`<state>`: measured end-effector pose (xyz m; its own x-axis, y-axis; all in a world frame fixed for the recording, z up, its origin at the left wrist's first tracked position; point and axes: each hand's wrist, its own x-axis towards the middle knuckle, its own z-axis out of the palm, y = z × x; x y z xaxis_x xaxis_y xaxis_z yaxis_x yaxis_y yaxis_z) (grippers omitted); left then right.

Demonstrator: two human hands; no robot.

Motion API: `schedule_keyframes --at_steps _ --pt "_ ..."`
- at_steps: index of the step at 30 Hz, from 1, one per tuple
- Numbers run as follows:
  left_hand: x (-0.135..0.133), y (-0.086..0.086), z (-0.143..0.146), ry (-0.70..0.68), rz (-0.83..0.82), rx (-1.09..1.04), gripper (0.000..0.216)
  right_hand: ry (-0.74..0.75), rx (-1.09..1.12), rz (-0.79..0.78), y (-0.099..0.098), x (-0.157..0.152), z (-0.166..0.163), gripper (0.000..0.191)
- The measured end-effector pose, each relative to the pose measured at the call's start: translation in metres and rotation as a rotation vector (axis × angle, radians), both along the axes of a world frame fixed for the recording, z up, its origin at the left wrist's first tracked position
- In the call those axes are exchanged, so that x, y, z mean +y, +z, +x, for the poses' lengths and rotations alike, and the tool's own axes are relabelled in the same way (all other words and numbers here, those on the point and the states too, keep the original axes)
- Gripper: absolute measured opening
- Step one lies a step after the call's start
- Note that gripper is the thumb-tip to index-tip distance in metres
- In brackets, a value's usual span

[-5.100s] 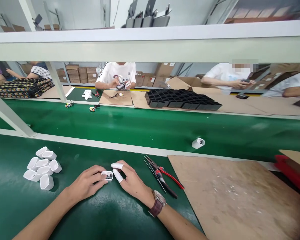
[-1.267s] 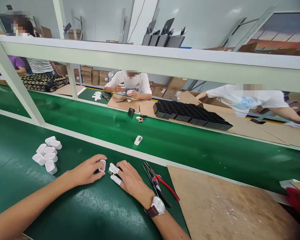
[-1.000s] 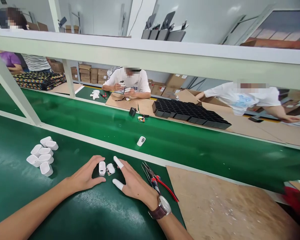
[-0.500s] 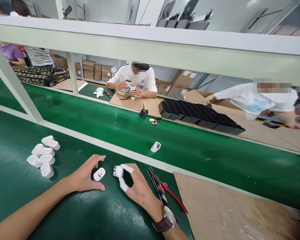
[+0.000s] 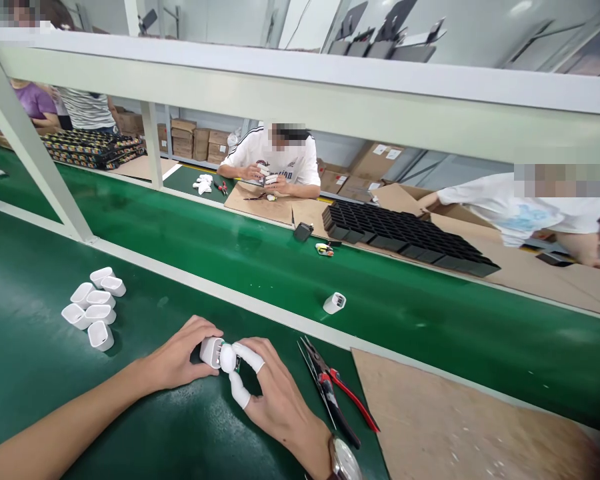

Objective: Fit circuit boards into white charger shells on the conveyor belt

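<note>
Here, the left hand (image 5: 180,360) grips a white shell (image 5: 209,349) on the counter (image 5: 130,433) while the right hand's (image 5: 277,403) capped fingers (image 5: 239,395) pinch an insert (image 5: 237,364) at its mouth, likely needing a straight push.

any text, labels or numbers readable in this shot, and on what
"tion": tail of a word on the white T-shirt of the person across the belt; the rest is hidden.
Labels on the cardboard boxes: too small to read.
Blue print on the shirt at right: blurred.
White casing being held: no print shows.
</note>
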<state>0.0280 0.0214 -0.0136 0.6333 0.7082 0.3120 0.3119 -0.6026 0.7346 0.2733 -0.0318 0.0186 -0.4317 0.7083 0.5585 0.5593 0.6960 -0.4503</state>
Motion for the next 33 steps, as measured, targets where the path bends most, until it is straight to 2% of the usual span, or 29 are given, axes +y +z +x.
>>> schedule_keyframes --at_steps 10,16,22,25,29,33 --pt "-0.003 0.003 0.004 -0.026 0.101 -0.020 0.050 -0.013 -0.106 0.080 -0.002 -0.002 -0.002 0.047" --pt "-0.004 0.001 0.006 0.033 0.151 0.053 0.045 -0.010 -0.152 0.066 0.000 -0.004 -0.004 0.040" --pt "-0.006 0.001 0.009 0.001 0.064 0.067 0.046 -0.033 -0.231 0.045 0.003 -0.008 -0.003 0.029" --pt "-0.006 0.000 0.010 0.004 0.031 0.056 0.043 -0.023 -0.179 0.018 0.005 -0.008 -0.001 0.031" --pt "-0.005 -0.001 0.010 -0.007 -0.020 0.047 0.039 0.017 -0.096 0.039 0.005 -0.006 -0.002 0.018" --pt "-0.004 0.000 0.011 0.013 -0.054 0.067 0.038 0.014 -0.189 0.003 0.002 -0.004 -0.007 0.026"
